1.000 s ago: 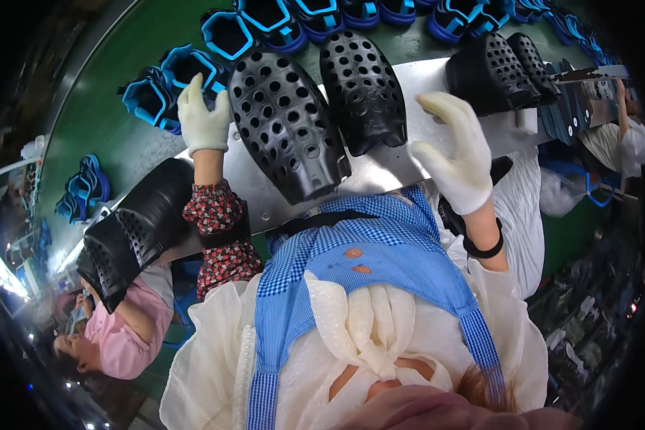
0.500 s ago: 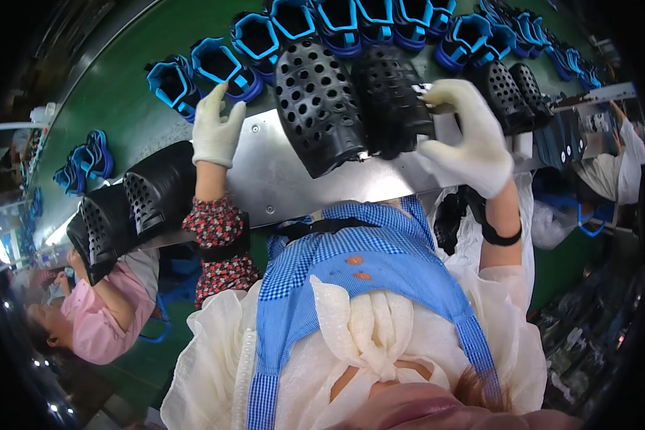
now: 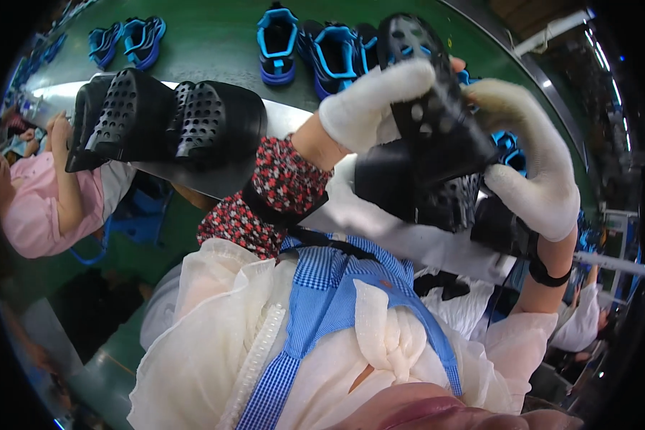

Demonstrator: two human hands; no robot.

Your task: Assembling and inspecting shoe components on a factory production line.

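A black perforated shell (image 3: pixel 437 118), shaped like the front of a clog, is raised and tilted between my white-gloved hands. My left hand (image 3: pixel 373 104) is closed on its left side, thumb across the holed face. Curving round the right side, my right hand (image 3: pixel 541 158) has its thumb by the lower corner and its fingers near the upper edge. Below it rests another black shell (image 3: pixel 385 183), partly hidden, beside a holed one (image 3: pixel 457 201). Black sneakers with blue lining (image 3: pixel 335 57) stand just behind; the held shell hides some of them.
A metal plate (image 3: pixel 297 115) runs along the near edge of the green table (image 3: pixel 208 50). More black perforated shells (image 3: pixel 218 118) stand on it to the left. Another sneaker pair (image 3: pixel 143 39) is farther back. A co-worker in a pink top (image 3: pixel 39 208) sits at the left.
My view has swung to the right. My left hand, empty before, has come across and taken hold of a black shell. The shell is now raised and tilted between both hands.
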